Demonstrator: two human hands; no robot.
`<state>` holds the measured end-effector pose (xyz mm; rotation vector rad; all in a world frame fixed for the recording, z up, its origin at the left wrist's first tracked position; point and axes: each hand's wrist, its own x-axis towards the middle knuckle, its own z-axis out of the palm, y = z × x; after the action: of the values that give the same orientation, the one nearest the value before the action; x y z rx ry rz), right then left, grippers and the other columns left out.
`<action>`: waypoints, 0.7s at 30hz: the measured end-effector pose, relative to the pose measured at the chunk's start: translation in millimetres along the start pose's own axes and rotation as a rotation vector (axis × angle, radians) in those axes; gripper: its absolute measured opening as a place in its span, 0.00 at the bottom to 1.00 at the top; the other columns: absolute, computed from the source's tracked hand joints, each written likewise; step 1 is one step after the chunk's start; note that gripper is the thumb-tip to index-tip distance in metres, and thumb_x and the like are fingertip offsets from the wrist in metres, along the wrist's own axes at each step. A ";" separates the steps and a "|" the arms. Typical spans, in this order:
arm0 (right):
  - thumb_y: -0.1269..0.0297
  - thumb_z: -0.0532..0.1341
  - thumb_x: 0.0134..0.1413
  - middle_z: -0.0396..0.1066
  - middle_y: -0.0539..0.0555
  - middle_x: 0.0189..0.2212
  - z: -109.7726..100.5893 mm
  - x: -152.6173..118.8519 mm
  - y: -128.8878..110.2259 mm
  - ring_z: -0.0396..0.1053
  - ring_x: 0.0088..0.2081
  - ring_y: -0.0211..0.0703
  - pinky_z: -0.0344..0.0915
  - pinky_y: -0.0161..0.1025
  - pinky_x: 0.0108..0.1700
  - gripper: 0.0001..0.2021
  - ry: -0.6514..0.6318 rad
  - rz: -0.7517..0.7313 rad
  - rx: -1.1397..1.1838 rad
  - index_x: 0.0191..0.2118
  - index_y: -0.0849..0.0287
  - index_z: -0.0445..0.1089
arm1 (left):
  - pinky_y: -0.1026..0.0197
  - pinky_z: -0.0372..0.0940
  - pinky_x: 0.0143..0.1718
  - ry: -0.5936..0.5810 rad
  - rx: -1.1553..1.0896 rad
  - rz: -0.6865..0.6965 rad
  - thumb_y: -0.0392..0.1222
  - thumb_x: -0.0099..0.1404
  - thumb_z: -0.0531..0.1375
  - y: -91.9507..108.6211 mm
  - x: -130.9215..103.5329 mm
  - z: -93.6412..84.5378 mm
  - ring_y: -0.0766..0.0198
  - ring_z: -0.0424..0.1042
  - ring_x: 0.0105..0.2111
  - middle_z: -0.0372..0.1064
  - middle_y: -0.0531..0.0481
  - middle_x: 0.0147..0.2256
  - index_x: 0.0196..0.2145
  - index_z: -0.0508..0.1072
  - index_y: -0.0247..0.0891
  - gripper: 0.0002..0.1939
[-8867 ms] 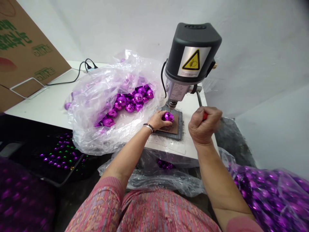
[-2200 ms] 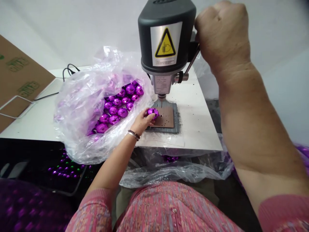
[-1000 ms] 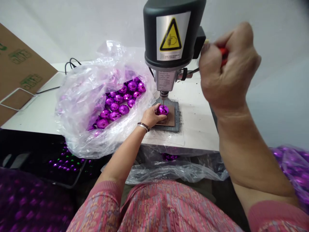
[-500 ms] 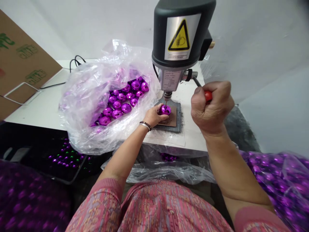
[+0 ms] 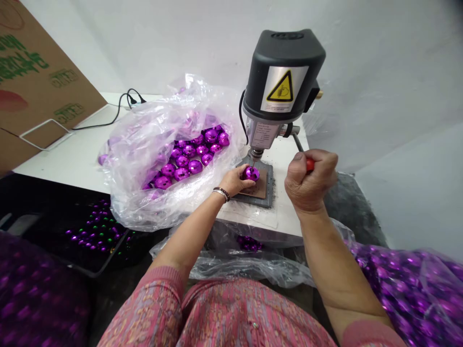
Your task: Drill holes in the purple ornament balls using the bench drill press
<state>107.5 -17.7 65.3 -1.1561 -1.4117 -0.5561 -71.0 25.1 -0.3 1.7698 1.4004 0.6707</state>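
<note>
My left hand (image 5: 233, 183) is closed round a shiny purple faceted ball (image 5: 252, 173), thumb in front and fingers behind. The ball rests on a brown board (image 5: 261, 187) lying on the grey base (image 5: 268, 201) of a bench drill press (image 5: 285, 62). Directly above the ball is the drill chuck (image 5: 256, 154); its thin bit points down at the ball's top, and whether it touches I cannot tell. My right hand (image 5: 310, 182) is wrapped round the red knob (image 5: 310, 165) of the press's feed lever (image 5: 297, 142), to the right of the column.
Left of the press, an open clear plastic bag (image 5: 144, 207) of purple balls (image 5: 182, 173) lies on the white table (image 5: 87, 166). A cardboard box (image 5: 39, 72) and a black cable (image 5: 117, 118) are farther left. Another bag of purple balls (image 5: 405, 279) sits at lower right.
The camera view has shifted, so the press appears lower and more of its top shows. Both hands keep their holds on the ball and lever knob.
</note>
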 end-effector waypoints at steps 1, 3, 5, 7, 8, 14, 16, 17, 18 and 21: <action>0.58 0.52 0.62 0.62 0.52 0.26 1.3 -0.5 0.5 0.60 0.28 0.35 0.60 0.36 0.33 0.09 0.021 -0.006 -0.002 0.35 0.58 0.63 | 0.61 0.67 0.50 0.002 0.007 0.000 0.42 0.55 0.70 -0.2 0.2 0.0 0.60 0.74 0.44 0.77 0.49 0.48 0.61 0.69 0.37 0.36; 0.58 0.52 0.62 0.62 0.52 0.26 3.8 -2.6 1.4 0.61 0.28 0.36 0.61 0.37 0.34 0.09 0.044 0.005 -0.010 0.35 0.58 0.62 | 0.61 0.67 0.49 0.003 0.014 0.008 0.42 0.55 0.70 -0.4 0.3 0.0 0.60 0.74 0.44 0.77 0.49 0.48 0.61 0.70 0.37 0.36; 0.59 0.52 0.62 0.62 0.52 0.26 6.0 -6.8 1.8 0.61 0.29 0.36 0.61 0.37 0.34 0.09 0.054 0.012 -0.004 0.35 0.58 0.62 | 0.61 0.67 0.48 0.001 0.014 0.018 0.41 0.55 0.70 -0.5 0.3 0.0 0.60 0.74 0.43 0.77 0.49 0.47 0.61 0.70 0.38 0.35; 0.60 0.52 0.61 0.61 0.51 0.26 7.5 -12.8 1.1 0.61 0.28 0.36 0.61 0.36 0.33 0.08 0.068 -0.012 0.023 0.35 0.58 0.61 | 0.61 0.67 0.48 0.004 0.012 0.019 0.41 0.56 0.70 -0.7 0.2 -0.1 0.60 0.74 0.43 0.77 0.49 0.48 0.61 0.70 0.38 0.35; 0.61 0.52 0.61 0.61 0.51 0.25 7.9 -15.3 0.3 0.61 0.28 0.35 0.60 0.36 0.33 0.07 0.075 -0.027 0.039 0.34 0.58 0.60 | 0.61 0.67 0.48 0.007 0.014 0.018 0.41 0.55 0.70 -0.9 0.2 -0.1 0.60 0.74 0.43 0.76 0.49 0.48 0.61 0.70 0.39 0.35; 0.58 0.51 0.63 0.56 0.48 0.24 5.0 20.2 -9.9 0.56 0.26 0.32 0.56 0.34 0.32 0.11 0.075 0.045 0.079 0.32 0.59 0.57 | 0.61 0.68 0.47 0.006 0.020 -0.002 0.43 0.55 0.70 -1.2 2.1 3.3 0.59 0.74 0.43 0.77 0.49 0.47 0.62 0.69 0.39 0.37; 0.57 0.49 0.64 0.55 0.48 0.24 4.5 56.7 -13.9 0.53 0.27 0.30 0.54 0.33 0.33 0.13 0.038 0.104 0.072 0.31 0.59 0.56 | 0.61 0.68 0.46 0.022 0.023 -0.011 0.43 0.55 0.70 0.7 1.1 5.0 0.59 0.74 0.42 0.77 0.49 0.46 0.62 0.68 0.39 0.37; 0.59 0.49 0.64 0.54 0.48 0.25 4.7 76.3 -15.7 0.51 0.28 0.29 0.53 0.33 0.35 0.13 -0.064 0.207 0.061 0.30 0.59 0.54 | 0.60 0.68 0.46 0.037 0.020 -0.013 0.43 0.55 0.69 1.9 -0.8 5.0 0.59 0.74 0.42 0.77 0.49 0.45 0.61 0.69 0.38 0.37; 0.62 0.50 0.63 0.53 0.47 0.25 5.4 94.8 -17.3 0.48 0.28 0.29 0.52 0.33 0.36 0.12 -0.179 0.319 0.032 0.29 0.59 0.52 | 0.60 0.68 0.46 0.055 0.010 -0.013 0.43 0.55 0.69 3.0 -4.2 4.0 0.60 0.74 0.41 0.77 0.48 0.45 0.60 0.69 0.38 0.35; 0.68 0.52 0.61 0.49 0.46 0.22 9.0 133.9 -20.5 0.42 0.28 0.28 0.47 0.34 0.35 0.16 -0.325 0.499 -0.044 0.24 0.59 0.48 | 0.60 0.69 0.46 0.070 -0.034 0.018 0.44 0.57 0.66 3.0 -25.3 -6.6 0.61 0.75 0.41 0.77 0.48 0.44 0.58 0.70 0.37 0.31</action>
<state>106.7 24.9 194.1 -1.6212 -1.3102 -0.0458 -81.0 2.0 7.3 1.7487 1.4133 0.7688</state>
